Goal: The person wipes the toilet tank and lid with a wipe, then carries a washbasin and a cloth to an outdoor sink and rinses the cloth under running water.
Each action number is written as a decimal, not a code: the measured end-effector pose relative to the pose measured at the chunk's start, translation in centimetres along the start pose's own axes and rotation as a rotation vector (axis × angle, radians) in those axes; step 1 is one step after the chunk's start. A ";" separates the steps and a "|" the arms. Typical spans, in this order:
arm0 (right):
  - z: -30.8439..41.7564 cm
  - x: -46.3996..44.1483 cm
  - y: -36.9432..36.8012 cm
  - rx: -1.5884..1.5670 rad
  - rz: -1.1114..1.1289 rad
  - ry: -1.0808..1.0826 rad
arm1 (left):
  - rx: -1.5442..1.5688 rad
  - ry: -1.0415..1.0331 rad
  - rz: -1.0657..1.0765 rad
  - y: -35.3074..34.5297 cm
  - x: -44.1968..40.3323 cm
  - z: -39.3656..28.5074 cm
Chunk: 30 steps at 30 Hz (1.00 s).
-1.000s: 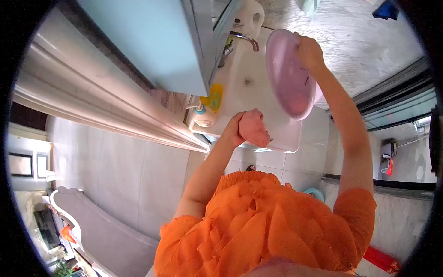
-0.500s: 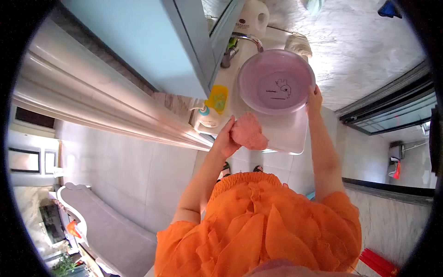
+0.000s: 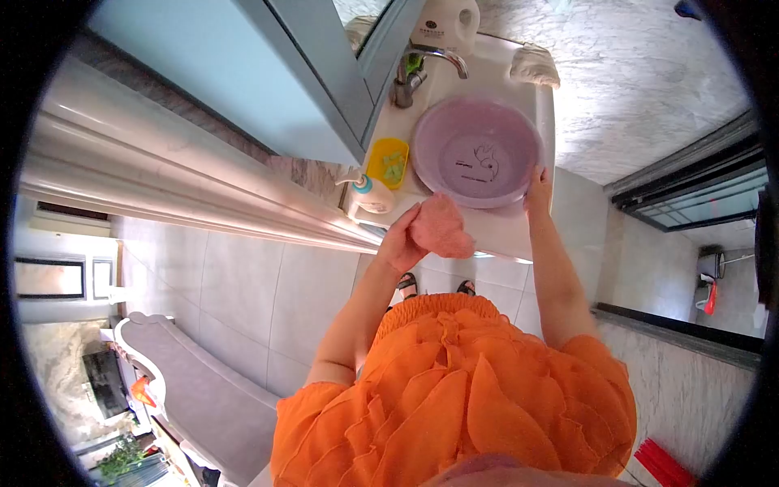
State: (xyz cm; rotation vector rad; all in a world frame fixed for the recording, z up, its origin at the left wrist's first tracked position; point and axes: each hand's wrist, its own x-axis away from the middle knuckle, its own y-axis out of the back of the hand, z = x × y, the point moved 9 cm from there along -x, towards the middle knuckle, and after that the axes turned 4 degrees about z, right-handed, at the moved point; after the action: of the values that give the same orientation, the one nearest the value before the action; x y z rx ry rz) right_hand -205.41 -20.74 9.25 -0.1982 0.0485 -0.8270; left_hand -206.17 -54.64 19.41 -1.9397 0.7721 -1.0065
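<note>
A round purple basin (image 3: 477, 152) with a small line drawing on its bottom lies level in the white sink (image 3: 507, 231), under the curved metal faucet (image 3: 442, 55). My right hand (image 3: 537, 193) grips the basin's rim at its lower right side. Wrapped round the edge of a crumpled pink cloth (image 3: 441, 227), my left hand (image 3: 403, 241) holds it just in front of the basin. Left of the basin are a yellow dish (image 3: 388, 165) with green pieces in it and a white pump bottle (image 3: 372, 196).
A white jug (image 3: 445, 26) stands behind the faucet, and a folded beige cloth (image 3: 535, 65) lies on the sink's far right corner. A light blue cabinet (image 3: 227, 73) and a pale curtain (image 3: 187, 174) border the left side. A grey sofa (image 3: 203, 394) is at lower left.
The purple basin has gone from tilted upright at the right to level in the sink, with my right hand lower on its rim. My left hand still holds the pink cloth.
</note>
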 end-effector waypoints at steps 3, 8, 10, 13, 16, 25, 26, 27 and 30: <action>0.8 3.3 -0.2 -0.027 -0.129 -0.258 | -0.002 -0.006 -0.009 0.2 -0.5 -0.1; 8.6 7.7 -4.3 0.681 0.140 0.358 | -0.015 -0.029 0.039 -2.3 -1.9 -0.5; 9.8 12.5 -9.6 0.157 0.545 -0.133 | -0.064 0.007 0.129 -2.8 -3.7 -0.1; 10.7 16.4 -11.6 0.119 0.613 -0.249 | -0.574 -0.147 0.109 -1.8 -7.3 -0.6; 9.6 16.1 -8.9 0.352 0.512 -0.321 | -1.475 -0.388 -0.078 -4.8 -8.7 -3.1; 13.2 6.2 -7.6 0.562 0.381 0.122 | -1.795 -0.651 -0.486 -4.2 -17.5 -12.0; 13.2 5.7 -8.2 0.648 0.416 0.109 | -1.881 -0.699 -0.531 -4.4 -18.5 -13.3; 13.1 5.3 -8.7 0.732 0.450 0.097 | -1.968 -0.751 -0.578 -4.6 -19.4 -14.6; 12.0 5.5 -7.5 0.948 0.406 0.141 | -2.034 -0.549 -0.628 -2.3 -24.0 -18.0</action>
State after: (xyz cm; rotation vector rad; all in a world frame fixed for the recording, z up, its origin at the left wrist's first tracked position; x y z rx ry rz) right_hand -205.69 -27.91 22.70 0.7436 -0.1676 -0.3891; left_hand -233.10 -41.34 19.09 -4.0061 0.8645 0.6620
